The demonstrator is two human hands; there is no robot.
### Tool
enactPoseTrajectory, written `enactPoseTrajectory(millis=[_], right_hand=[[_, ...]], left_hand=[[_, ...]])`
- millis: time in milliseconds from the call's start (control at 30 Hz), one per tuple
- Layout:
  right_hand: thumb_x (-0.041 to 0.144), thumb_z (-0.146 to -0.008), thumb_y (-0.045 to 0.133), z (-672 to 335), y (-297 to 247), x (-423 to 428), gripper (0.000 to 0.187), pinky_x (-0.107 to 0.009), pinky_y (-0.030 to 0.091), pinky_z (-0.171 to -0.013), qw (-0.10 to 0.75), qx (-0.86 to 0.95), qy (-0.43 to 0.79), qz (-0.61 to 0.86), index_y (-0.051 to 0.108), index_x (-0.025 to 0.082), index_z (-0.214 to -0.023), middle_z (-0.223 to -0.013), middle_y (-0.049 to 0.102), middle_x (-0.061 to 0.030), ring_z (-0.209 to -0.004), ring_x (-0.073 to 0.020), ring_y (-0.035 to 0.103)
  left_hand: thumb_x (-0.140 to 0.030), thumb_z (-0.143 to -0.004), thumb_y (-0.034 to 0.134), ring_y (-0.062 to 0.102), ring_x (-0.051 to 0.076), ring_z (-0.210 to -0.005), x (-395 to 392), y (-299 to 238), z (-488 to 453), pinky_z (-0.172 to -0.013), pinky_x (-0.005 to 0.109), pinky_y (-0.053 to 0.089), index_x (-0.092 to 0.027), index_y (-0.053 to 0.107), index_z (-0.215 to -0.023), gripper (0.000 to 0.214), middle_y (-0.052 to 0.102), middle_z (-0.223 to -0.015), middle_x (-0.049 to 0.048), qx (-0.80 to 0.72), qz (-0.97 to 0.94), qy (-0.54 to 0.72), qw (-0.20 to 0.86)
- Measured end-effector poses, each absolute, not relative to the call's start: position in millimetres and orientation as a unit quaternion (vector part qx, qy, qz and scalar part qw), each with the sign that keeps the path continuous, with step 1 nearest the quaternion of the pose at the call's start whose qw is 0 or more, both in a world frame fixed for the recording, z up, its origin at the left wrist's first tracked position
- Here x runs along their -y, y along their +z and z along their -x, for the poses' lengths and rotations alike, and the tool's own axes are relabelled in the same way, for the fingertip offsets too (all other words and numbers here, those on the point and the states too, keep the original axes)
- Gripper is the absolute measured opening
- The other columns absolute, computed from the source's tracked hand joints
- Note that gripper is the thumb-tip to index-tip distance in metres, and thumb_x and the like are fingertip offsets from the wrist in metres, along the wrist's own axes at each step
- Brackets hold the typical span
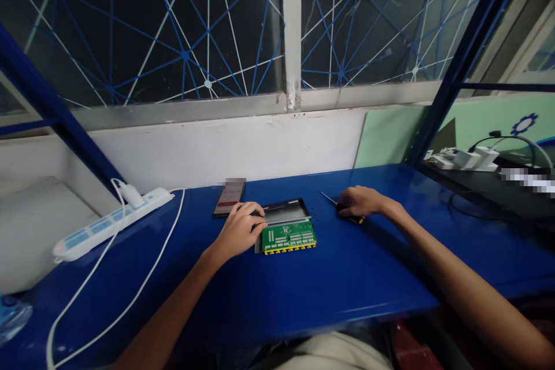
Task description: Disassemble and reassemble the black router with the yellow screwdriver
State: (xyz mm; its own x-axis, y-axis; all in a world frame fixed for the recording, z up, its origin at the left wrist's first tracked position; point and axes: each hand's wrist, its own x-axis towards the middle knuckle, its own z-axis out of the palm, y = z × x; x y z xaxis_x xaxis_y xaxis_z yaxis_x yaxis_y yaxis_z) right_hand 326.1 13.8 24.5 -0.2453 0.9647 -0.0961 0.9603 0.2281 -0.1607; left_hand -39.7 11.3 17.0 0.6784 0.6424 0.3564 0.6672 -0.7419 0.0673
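Observation:
A green circuit board [289, 236] with a yellow connector row along its near edge lies in a dark metal case [284, 210] on the blue table [329, 283]. My left hand [239, 228] rests on the left end of the case and board, fingers bent over it. To the right, my right hand [361, 202] is closed around the handle of a screwdriver [333, 201]. The screwdriver lies flat on the table, its thin shaft pointing back and left toward the case.
A phone [228, 197] lies behind my left hand. A white power strip [108, 222] with a white cable [104, 295] sits at the left. White chargers [470, 158] and cables lie on a dark surface at the right. A white wall and window stand behind.

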Motion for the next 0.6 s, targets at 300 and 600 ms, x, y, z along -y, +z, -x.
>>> enactPoseTrajectory(millis=[300, 600], right_hand=[[0.033, -0.088, 0.043, -324.3, 31.5, -15.0, 0.032, -0.029, 0.039, -0.059, 0.155, 0.791, 0.034, 0.591, 0.065, 0.022, -0.107, -0.086, 0.071, -0.0069, -0.075, -0.0218, 0.065], [0.040, -0.089, 0.047, -301.5, 45.7, 1.5, 0.028, -0.029, 0.042, -0.065, 0.311, 0.761, -0.005, 0.569, 0.058, 0.021, -0.106, -0.089, 0.070, -0.0064, -0.076, -0.0206, 0.063]], left_hand=[[-0.056, -0.085, 0.057, 0.058, 0.024, -0.095, -14.2, 18.1, 45.2, -0.085, 0.038, 0.042, -0.023, 0.068, -0.102, 0.040, 0.061, -0.103, 0.0061, 0.423, 0.871, -0.237, 0.074], [-0.050, -0.089, 0.050, 0.061, 0.019, -0.066, -15.6, 17.3, 43.4, -0.059, 0.028, 0.043, -0.020, 0.071, -0.089, 0.036, 0.065, -0.070, 0.0037, 0.490, 0.846, -0.212, 0.013]])
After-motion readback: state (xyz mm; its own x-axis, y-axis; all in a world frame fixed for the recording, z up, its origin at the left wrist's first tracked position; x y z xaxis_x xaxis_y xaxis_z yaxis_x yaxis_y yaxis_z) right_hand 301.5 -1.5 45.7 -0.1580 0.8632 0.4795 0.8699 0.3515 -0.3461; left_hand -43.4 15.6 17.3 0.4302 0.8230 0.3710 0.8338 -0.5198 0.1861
